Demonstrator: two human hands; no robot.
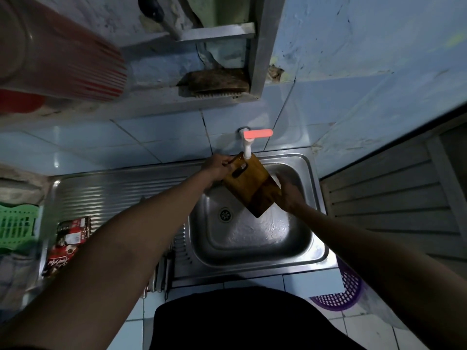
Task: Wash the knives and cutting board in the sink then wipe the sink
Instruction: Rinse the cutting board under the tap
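Under the tap [247, 145], over the sink [313, 173], you held the cutting board [252, 188] tilted, left hand [217, 170] gripping its handle end, right hand [290, 193] curled round its edge; a steeper tilt would probably have rinsed it cleaner.

A modest home kitchen is showing here: a steel sink [255, 233] with ribbed drainboard [121, 190] is sitting under a wall tap [249, 142], blue wall tiles [106, 142] surrounding it.

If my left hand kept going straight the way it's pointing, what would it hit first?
Probably the white tap. The left hand grips the handle end of the cutting board and points up and right toward the spout, with the tiled wall behind it. Depth is unclear.
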